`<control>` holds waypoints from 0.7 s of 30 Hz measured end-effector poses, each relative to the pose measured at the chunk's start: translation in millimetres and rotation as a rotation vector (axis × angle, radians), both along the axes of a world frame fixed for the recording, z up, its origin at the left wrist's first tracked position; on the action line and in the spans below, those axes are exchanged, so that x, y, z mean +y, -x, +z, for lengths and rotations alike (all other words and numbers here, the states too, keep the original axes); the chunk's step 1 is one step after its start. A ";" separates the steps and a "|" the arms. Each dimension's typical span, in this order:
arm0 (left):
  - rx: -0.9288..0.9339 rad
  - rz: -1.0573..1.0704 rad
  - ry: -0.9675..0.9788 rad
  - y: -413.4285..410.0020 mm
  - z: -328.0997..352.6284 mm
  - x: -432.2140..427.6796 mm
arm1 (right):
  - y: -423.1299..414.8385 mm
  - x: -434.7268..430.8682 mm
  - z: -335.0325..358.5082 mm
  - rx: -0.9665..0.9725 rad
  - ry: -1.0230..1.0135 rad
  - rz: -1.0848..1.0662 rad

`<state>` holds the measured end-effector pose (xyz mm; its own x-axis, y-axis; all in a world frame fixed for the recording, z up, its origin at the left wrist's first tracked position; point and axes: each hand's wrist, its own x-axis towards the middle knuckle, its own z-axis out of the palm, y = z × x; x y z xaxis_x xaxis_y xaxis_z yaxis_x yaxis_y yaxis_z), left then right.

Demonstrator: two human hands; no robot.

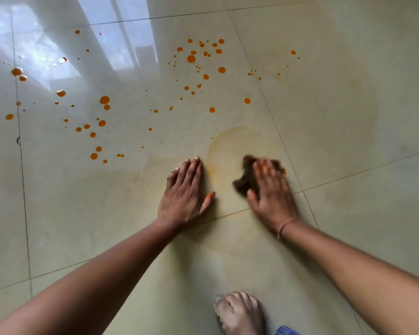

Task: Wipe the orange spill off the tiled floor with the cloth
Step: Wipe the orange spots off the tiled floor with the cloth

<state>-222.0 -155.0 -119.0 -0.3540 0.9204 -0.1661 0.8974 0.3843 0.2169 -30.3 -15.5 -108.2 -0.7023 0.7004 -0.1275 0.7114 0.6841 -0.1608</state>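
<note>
Just below the centre of the frame, the left hand (pixel 184 193) lies flat on the tiled floor (pixel 348 117), fingers (pixel 191 169) straight and released, the thumb tip stained orange. Beside it, to the right, the right hand (pixel 272 192) presses on a dark bunched cloth (pixel 244 176). Motion blur hides whether its fingers (pixel 266 166) curl round the cloth, so I cannot tell. A pale orange smear (pixel 225 146) spreads between and above the hands. The orange spill (pixel 191 59) is scattered in drops across the upper left and upper centre. A bare foot (pixel 240 313) rests at the bottom edge.
</note>
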 end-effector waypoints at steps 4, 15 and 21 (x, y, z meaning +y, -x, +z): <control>0.025 -0.015 0.022 -0.2 -1.9 0.8 | 26.2 19.6 0.1 -0.011 0.019 -0.153; -0.031 -0.133 0.109 3.0 5.0 67.8 | -41.8 43.9 8.3 -0.132 0.036 0.083; -0.087 -0.150 0.165 2.9 9.5 69.4 | -43.0 54.1 15.0 -0.174 0.043 0.160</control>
